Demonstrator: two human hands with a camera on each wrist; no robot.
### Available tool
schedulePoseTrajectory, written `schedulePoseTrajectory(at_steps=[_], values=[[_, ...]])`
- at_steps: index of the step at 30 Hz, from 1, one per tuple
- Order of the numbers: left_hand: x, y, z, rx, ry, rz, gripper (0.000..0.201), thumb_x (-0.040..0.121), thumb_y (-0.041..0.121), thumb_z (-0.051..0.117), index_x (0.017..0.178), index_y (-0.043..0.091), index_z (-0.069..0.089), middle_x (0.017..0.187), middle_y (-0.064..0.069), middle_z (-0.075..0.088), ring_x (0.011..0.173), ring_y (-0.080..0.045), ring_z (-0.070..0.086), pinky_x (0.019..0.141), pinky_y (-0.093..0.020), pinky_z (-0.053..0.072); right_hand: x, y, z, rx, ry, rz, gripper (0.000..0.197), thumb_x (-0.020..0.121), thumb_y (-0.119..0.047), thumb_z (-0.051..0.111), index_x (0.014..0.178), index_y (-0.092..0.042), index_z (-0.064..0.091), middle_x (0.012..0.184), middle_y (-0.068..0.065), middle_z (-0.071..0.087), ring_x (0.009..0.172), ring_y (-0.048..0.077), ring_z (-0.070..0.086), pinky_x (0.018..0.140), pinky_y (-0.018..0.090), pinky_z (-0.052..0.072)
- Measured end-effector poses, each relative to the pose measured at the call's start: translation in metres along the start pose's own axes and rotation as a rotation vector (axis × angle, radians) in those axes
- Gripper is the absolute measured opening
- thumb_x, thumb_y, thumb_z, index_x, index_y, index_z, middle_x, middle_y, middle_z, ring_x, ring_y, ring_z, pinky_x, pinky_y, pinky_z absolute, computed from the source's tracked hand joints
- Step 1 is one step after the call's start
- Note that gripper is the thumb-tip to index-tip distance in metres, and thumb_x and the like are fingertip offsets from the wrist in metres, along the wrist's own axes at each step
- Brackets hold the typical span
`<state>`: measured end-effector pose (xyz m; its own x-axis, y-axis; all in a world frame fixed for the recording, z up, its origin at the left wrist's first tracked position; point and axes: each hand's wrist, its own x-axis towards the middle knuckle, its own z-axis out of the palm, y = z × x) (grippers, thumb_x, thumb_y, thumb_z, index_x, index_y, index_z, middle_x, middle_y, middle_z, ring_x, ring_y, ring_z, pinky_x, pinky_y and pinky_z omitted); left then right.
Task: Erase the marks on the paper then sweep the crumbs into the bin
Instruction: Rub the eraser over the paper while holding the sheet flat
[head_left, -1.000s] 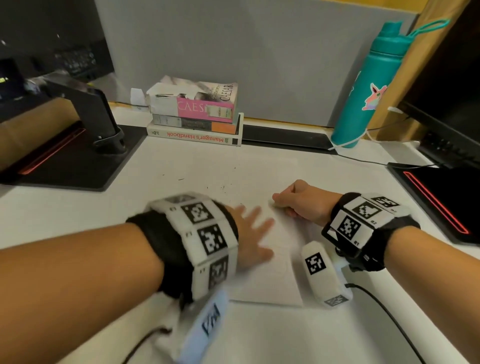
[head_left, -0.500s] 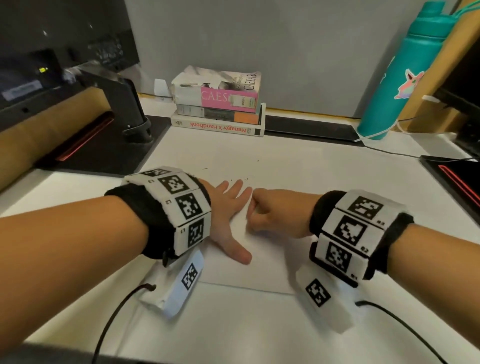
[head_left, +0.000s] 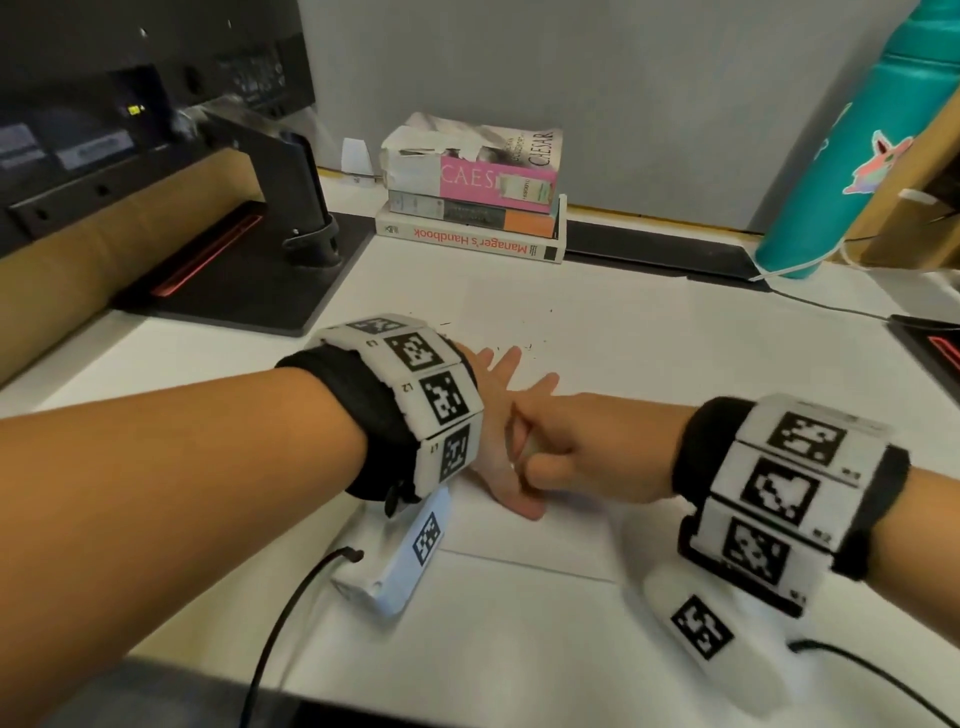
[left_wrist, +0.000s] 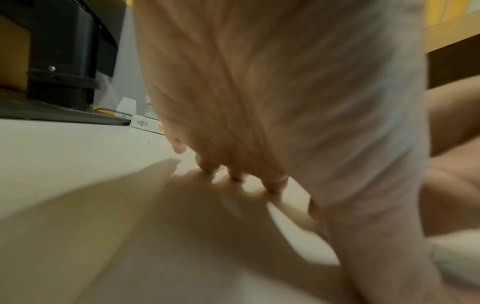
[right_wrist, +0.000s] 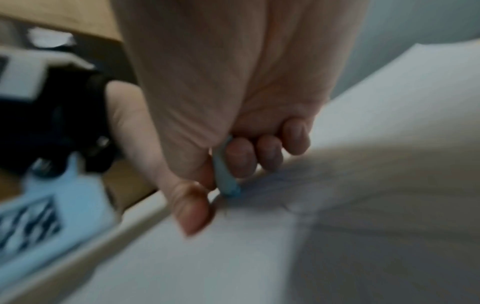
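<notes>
A white sheet of paper (head_left: 582, 525) lies on the white desk. My left hand (head_left: 498, 405) presses flat on it with fingers spread; the left wrist view shows its fingertips (left_wrist: 235, 176) down on the sheet. My right hand (head_left: 576, 447) is curled beside it, over the left thumb. In the right wrist view it pinches a pale blue eraser (right_wrist: 224, 176) between thumb and fingers, the eraser's tip touching the paper (right_wrist: 337, 205). Small dark crumbs (head_left: 530, 345) are scattered on the desk beyond my fingers. No bin is in view.
A stack of books (head_left: 475, 197) stands at the back centre. A black monitor stand (head_left: 291, 208) is at back left, a teal bottle (head_left: 841, 145) at back right. Black cables (head_left: 291, 613) trail from both wrists over the desk's near edge.
My right hand has moved left with the eraser until it overlaps my left thumb. The head view has shifted, and the left hand stays flat on the paper.
</notes>
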<state>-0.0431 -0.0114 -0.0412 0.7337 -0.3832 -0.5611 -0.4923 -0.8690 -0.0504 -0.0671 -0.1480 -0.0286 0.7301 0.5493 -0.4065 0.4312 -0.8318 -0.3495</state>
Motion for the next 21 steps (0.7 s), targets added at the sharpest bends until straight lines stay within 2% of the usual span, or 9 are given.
schedulePoseTrajectory(at_steps=[2, 4, 7, 9, 12, 15, 17, 19, 21], values=[[-0.001, 0.0, 0.0, 0.011, 0.006, 0.007, 0.117, 0.063, 0.082, 0.055, 0.145, 0.044, -0.02, 0.155, -0.005, -0.03, 0.145, -0.029, -0.019, 0.114, -0.052, -0.005, 0.002, 0.007, -0.008, 0.007, 0.05, 0.07, 0.011, 0.089, -0.026, 0.053, 0.094, -0.02, 0.046, 0.088, 0.0, 0.057, 0.078, 0.014, 0.051, 0.074, 0.026, 0.042], [-0.001, 0.0, -0.001, 0.009, 0.012, 0.0, 0.116, 0.064, 0.082, 0.054, 0.145, 0.043, -0.02, 0.155, -0.003, -0.029, 0.145, -0.028, -0.018, 0.114, -0.053, -0.006, 0.004, 0.009, -0.015, -0.039, 0.093, 0.126, 0.011, 0.09, -0.029, 0.051, 0.09, -0.021, 0.044, 0.081, -0.004, 0.053, 0.076, 0.014, 0.049, 0.068, 0.024, 0.039], [-0.001, 0.0, 0.001, -0.003, 0.015, 0.002, 0.116, 0.063, 0.081, 0.057, 0.147, 0.043, -0.013, 0.155, -0.006, -0.03, 0.145, -0.029, -0.02, 0.114, -0.051, -0.007, 0.002, -0.002, -0.004, -0.025, 0.011, 0.004, 0.013, 0.089, -0.023, 0.052, 0.082, -0.027, 0.041, 0.076, -0.006, 0.052, 0.071, 0.011, 0.048, 0.069, 0.026, 0.042], [0.0, 0.0, 0.001, 0.01, 0.02, -0.001, 0.121, 0.058, 0.083, 0.058, 0.145, 0.045, -0.018, 0.155, -0.006, -0.029, 0.145, -0.03, -0.02, 0.113, -0.052, -0.007, -0.002, -0.001, -0.001, 0.041, -0.011, -0.012, 0.007, 0.088, -0.022, 0.054, 0.09, -0.021, 0.047, 0.084, -0.001, 0.057, 0.074, 0.012, 0.051, 0.076, 0.03, 0.047], [-0.001, -0.001, 0.0, 0.033, 0.021, -0.007, 0.123, 0.058, 0.085, 0.056, 0.143, 0.045, -0.023, 0.155, -0.004, -0.029, 0.146, -0.029, -0.017, 0.114, -0.053, -0.005, 0.0, 0.012, -0.014, -0.014, 0.103, 0.126, 0.013, 0.089, -0.027, 0.052, 0.095, -0.016, 0.049, 0.093, 0.005, 0.061, 0.08, 0.017, 0.052, 0.077, 0.03, 0.045], [-0.001, -0.001, 0.0, 0.004, 0.018, -0.001, 0.121, 0.057, 0.083, 0.058, 0.143, 0.048, -0.02, 0.155, -0.005, -0.029, 0.145, -0.03, -0.019, 0.113, -0.053, -0.007, 0.0, 0.006, -0.004, 0.007, 0.039, 0.02, 0.008, 0.088, -0.023, 0.053, 0.091, -0.021, 0.047, 0.092, 0.004, 0.061, 0.079, 0.017, 0.054, 0.077, 0.032, 0.046], [0.001, -0.001, 0.001, 0.001, 0.026, -0.003, 0.124, 0.055, 0.084, 0.059, 0.142, 0.049, -0.021, 0.156, -0.006, -0.028, 0.145, -0.031, -0.019, 0.112, -0.054, -0.007, -0.003, 0.005, 0.001, 0.087, -0.024, -0.016, 0.012, 0.085, -0.021, 0.057, 0.087, -0.027, 0.046, 0.092, 0.005, 0.062, 0.08, 0.018, 0.057, 0.08, 0.033, 0.048], [0.002, 0.0, 0.0, 0.046, 0.021, -0.01, 0.123, 0.054, 0.086, 0.056, 0.142, 0.049, -0.023, 0.156, -0.007, -0.028, 0.145, -0.033, -0.015, 0.113, -0.055, -0.005, -0.003, 0.013, -0.009, 0.077, 0.052, 0.088, 0.008, 0.086, -0.025, 0.057, 0.088, -0.025, 0.049, 0.095, 0.006, 0.064, 0.086, 0.021, 0.058, 0.083, 0.032, 0.048], [0.001, 0.001, -0.001, 0.064, 0.014, -0.019, 0.12, 0.056, 0.086, 0.054, 0.142, 0.048, -0.021, 0.156, -0.007, -0.028, 0.146, -0.034, -0.013, 0.113, -0.056, -0.003, -0.003, 0.017, -0.016, 0.013, 0.097, 0.132, 0.007, 0.087, -0.027, 0.054, 0.089, -0.022, 0.049, 0.089, 0.003, 0.061, 0.083, 0.018, 0.055, 0.078, 0.029, 0.046]])
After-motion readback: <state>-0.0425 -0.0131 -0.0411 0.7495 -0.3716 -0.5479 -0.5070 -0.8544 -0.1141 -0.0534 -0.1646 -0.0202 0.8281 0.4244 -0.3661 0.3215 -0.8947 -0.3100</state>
